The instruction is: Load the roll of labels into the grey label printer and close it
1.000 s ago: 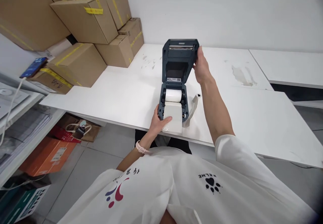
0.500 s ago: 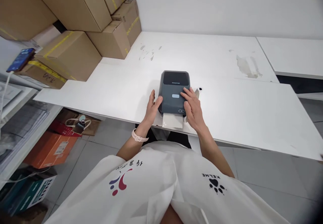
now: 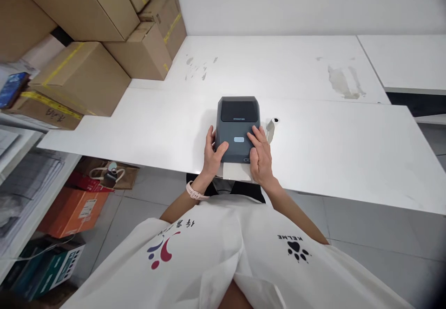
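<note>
A dark grey label printer [image 3: 234, 153] sits on the white table [image 3: 331, 160] near its front edge, with a pale rectangular window on its lid. White label paper [image 3: 237, 171] sticks out from its front, toward my body. My left hand [image 3: 212, 158] clasps the printer's left edge, thumb on top and fingers down the side. Flat on the lid's right part lies my right hand [image 3: 261, 158], fingers stretched out and touching the surface. Its palm covers the front right corner. Just right of the printer lies a small white roll-like piece with a dark centre [image 3: 272, 128].
Cardboard boxes [image 3: 81, 76] with yellow tape are stacked at the back left, and a phone [image 3: 13, 89] rests there. Shelving stands at the left, with an orange box [image 3: 73, 211] on the floor below. A white wall [image 3: 296, 2] is behind the table.
My left hand has closed in on the printer, its thumb now on top. The printer sits straighter and slightly farther from the white piece. The view has shifted a little.
</note>
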`<state>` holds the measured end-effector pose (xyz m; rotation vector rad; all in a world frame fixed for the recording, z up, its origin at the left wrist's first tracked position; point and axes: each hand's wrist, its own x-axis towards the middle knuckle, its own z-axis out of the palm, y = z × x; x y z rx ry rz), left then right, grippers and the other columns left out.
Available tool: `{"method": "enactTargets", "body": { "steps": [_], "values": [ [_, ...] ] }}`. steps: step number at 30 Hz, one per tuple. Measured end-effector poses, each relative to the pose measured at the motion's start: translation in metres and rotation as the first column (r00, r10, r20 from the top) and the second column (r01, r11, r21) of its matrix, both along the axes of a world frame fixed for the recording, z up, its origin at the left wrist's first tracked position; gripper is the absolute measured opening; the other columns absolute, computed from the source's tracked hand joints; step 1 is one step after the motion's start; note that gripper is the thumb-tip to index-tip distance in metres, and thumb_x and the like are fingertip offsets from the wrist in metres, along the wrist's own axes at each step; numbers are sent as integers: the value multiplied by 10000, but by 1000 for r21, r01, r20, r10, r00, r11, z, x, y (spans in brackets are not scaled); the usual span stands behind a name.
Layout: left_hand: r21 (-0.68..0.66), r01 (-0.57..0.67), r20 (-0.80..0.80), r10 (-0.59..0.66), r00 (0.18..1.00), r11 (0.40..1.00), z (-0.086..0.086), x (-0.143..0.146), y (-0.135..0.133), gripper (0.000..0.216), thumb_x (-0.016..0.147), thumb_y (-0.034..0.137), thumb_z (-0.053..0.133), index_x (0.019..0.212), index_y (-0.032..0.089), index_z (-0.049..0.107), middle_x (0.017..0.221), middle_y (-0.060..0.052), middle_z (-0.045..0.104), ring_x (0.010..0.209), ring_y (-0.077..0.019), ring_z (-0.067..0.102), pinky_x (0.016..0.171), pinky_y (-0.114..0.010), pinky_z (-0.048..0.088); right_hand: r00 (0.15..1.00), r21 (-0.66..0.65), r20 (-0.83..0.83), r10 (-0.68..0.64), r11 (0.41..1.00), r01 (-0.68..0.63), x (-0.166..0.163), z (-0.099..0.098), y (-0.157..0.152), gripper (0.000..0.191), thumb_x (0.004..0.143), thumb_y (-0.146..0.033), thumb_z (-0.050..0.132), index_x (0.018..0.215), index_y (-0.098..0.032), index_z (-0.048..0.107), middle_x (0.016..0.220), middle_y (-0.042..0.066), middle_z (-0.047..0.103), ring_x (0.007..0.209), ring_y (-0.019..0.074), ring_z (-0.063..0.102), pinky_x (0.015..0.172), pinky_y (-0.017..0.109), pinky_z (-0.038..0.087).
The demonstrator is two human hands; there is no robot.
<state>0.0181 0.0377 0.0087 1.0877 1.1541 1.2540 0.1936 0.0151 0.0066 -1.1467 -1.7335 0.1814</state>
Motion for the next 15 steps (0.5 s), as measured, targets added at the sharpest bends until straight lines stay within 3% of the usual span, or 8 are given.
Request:
{"method": "enactTargets", "body": {
  "steps": [10, 15],
  "values": [
    [44, 16, 12, -16, 1000, 999, 6, 0, -6, 884, 842, 574, 704, 1584, 322, 295, 1615, -108, 425, 1476, -326, 430, 1184, -474, 418, 999, -7, 25, -23, 1000, 24, 0, -1, -4, 488, 1076, -293, 237, 1529, -322, 416, 1622, 32, 433, 1569, 252, 300, 1230, 590, 363],
    [73, -1, -3, 1, 1000, 997, 5, 1, 3, 903, 817, 592, 718, 1564, 264, 329, 1560, -150, 483, 1439, -333, 475, 1167, -475, 430, 1000, -40, 4, -25, 999, 25, 0, -2, 0, 483, 1069, -317, 224, 1488, -310, 464, 1605, 43, 457, 1571, 258, 294, 1230, 605, 351]
  ]
}}
